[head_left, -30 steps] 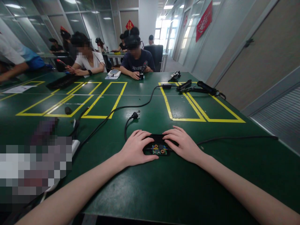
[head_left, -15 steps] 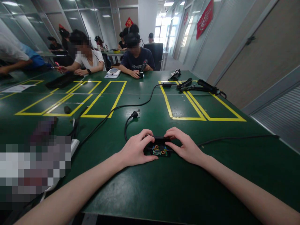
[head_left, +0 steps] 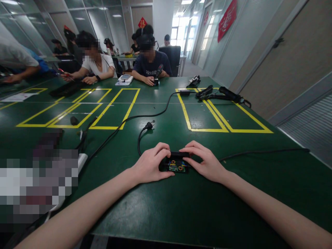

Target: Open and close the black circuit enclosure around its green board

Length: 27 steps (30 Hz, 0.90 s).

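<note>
two hands meet over a small black case (head_left: 186, 169) on the green table (head_left: 181, 207), just below the centre of the frame, its circuit board (head_left: 174, 166) bare. the left hand (head_left: 148, 165) makes a half-open curve, thumb at the near edge, fingertips at the left end of the black cover (head_left: 177, 154) on the far side. the right hand (head_left: 206, 161), loosely spread a second ago, is drawn in, thumb and forefinger seemingly pinching the cover's right end. the cover now shows as a narrower strip, so it has probably tipped; how it meets the case cannot be told. that suggests a firmer hold on the cover, the board still exposed. a plug (head_left: 148, 126) lies above the left hand, untouched.
</note>
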### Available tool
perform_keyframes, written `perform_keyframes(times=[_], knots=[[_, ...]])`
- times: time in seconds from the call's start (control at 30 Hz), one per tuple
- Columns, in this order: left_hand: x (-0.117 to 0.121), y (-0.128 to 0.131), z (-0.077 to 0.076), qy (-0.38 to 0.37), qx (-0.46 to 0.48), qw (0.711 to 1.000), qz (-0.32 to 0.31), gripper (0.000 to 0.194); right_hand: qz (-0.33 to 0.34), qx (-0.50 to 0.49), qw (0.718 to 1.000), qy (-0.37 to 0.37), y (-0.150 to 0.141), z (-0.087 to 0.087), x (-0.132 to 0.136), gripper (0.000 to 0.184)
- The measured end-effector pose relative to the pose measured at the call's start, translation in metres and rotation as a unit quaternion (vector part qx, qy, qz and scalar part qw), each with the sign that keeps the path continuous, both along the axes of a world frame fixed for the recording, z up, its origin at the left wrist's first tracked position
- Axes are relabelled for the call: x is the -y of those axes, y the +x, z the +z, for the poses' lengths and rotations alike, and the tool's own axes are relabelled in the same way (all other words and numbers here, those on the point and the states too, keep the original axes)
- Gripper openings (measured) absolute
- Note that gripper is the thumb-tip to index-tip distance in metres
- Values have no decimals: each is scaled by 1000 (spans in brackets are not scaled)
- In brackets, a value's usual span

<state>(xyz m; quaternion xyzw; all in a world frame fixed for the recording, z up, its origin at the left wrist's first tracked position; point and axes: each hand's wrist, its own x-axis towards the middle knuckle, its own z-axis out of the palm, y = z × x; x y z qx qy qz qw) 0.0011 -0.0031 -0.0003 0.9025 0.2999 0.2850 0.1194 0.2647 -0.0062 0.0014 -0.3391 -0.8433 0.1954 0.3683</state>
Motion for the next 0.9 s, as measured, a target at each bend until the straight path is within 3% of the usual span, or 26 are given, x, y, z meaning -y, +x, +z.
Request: perform_keyframes(times=[0.23, 0.5, 0.9], knots=[[-2, -1, -2, -12, 6, 1000, -6, 51, 35, 14, 999, 24, 0, -4, -1, 20], [-1, -1, -1, -22, 17, 1000, -13, 46, 89, 37, 995, 0, 0, 6, 3, 30], [0, -1, -3, -28, 21, 999, -14, 39, 87, 69, 993, 31, 2, 6, 0, 27]])
